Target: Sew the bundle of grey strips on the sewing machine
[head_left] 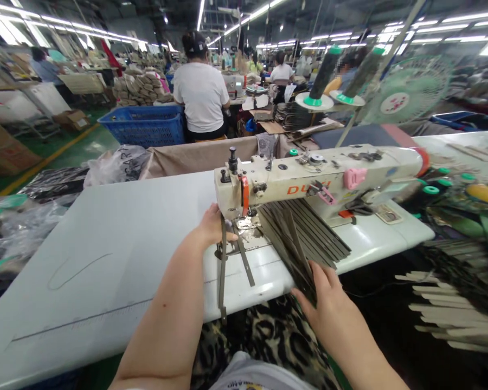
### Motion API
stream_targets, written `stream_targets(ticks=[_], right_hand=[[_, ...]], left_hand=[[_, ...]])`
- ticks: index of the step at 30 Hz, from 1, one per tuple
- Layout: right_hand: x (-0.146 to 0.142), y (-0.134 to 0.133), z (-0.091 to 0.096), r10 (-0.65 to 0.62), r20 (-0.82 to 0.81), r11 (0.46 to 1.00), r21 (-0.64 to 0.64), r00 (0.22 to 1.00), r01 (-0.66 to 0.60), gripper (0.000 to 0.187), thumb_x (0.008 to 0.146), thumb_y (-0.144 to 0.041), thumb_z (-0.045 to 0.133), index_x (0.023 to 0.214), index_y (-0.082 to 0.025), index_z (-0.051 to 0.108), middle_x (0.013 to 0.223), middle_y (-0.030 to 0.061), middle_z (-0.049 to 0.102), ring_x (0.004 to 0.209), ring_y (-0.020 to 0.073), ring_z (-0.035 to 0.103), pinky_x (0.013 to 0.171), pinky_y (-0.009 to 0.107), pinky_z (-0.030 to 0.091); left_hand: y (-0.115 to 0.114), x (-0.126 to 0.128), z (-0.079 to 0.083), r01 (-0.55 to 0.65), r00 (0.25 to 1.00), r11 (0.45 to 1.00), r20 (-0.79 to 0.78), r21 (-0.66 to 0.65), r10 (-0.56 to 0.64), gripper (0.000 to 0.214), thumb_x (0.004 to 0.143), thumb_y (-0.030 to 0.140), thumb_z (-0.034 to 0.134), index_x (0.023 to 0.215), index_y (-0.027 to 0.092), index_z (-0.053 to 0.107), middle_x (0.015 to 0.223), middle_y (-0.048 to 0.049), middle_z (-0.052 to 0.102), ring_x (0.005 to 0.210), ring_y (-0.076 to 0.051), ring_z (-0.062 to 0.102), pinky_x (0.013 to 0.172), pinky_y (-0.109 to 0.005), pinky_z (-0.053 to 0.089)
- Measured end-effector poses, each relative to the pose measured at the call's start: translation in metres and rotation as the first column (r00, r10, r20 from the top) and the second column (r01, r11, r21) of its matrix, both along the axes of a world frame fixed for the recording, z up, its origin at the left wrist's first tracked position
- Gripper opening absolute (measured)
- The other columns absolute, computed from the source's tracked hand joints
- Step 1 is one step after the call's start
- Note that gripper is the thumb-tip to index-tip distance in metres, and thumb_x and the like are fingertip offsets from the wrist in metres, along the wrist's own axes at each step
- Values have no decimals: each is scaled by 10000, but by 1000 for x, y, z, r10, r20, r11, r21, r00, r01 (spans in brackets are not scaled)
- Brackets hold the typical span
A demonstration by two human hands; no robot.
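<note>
My left hand (214,226) is beside the needle end of a cream sewing machine (276,181), its fingers partly hidden behind the machine head. A narrow grey-brown strap (223,271) runs down from this hand past the table's front edge. My thumb points toward the presser foot (247,222), close to a short strap end (246,262) lying on the bed. At the table's front edge my right hand (327,295) is closed on a strap (296,234) at the near end of a fanned pile of similar straps (321,233) under the machine arm.
Thread cones (323,78) and a green fan (406,92) stand behind the machine. The white table (146,227) bears a loose thread and a printed ruler. Pale strips (447,314) hang at lower right. A blue basket (144,124) and a seated co-worker (201,95) are ahead.
</note>
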State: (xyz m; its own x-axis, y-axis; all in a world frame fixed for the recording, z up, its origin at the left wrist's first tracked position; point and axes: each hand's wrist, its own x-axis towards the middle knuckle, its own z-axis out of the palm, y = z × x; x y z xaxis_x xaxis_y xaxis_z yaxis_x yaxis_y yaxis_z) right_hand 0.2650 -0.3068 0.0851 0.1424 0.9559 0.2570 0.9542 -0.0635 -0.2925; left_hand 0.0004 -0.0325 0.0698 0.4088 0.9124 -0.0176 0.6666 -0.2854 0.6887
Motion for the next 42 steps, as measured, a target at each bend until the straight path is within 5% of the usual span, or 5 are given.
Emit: stream_targets(ticks=[5, 10, 17, 26, 42], right_hand=[[-12, 15, 8, -31, 329, 987, -141, 944, 82, 831, 906, -205, 905, 1573, 23, 464, 1439, 365, 635, 1216, 486, 746, 980, 520, 708], [-13, 33, 21, 26, 353, 945, -315, 935, 92, 660, 936, 4, 726, 1566, 61, 539, 1434, 345, 653, 1181, 405, 768, 1031, 459, 681], [-21, 49, 18, -72, 376, 955, -240, 924, 172, 513, 1083, -182, 705, 1524, 60, 602, 1269, 301, 696, 1075, 415, 767, 935, 463, 689], [-24, 82, 15, -242, 431, 924, -169, 869, 342, 339, 1083, 29, 455, 1324, 7, 692, 1222, 271, 694, 936, 341, 803, 688, 351, 673], [-33, 90, 29, -219, 504, 942, -113, 835, 315, 76, 1112, -64, 709, 1112, -122, 759, 1145, 97, 782, 1072, 277, 765, 867, 369, 643]], left_hand=[[1, 1, 1, 66, 988, 998, -138, 4, -65, 776, 598, 295, 1029, 1333, 223, 787, 1390, -114, 743, 1375, -427, 627, 1268, -550, 498], [7, -1, -7, 64, 990, 998, -126, -8, -64, 839, 618, 278, 1033, 1399, 203, 736, 1424, -114, 746, 1376, -365, 651, 1284, -491, 486], [13, -1, -17, 56, 990, 998, -134, 20, -53, 843, 591, 296, 1062, 1353, 178, 722, 1426, -138, 750, 1393, -362, 669, 1286, -483, 485], [11, 4, -12, 0, 986, 999, -166, 41, 7, 886, 587, 306, 1073, 1376, 160, 700, 1511, -185, 661, 1451, -367, 615, 1307, -472, 461], [8, 12, 0, 45, 942, 997, -335, 63, -21, 963, 678, 328, 1008, 1546, 138, 635, 1656, -208, 581, 1607, -403, 489, 1360, -452, 404]])
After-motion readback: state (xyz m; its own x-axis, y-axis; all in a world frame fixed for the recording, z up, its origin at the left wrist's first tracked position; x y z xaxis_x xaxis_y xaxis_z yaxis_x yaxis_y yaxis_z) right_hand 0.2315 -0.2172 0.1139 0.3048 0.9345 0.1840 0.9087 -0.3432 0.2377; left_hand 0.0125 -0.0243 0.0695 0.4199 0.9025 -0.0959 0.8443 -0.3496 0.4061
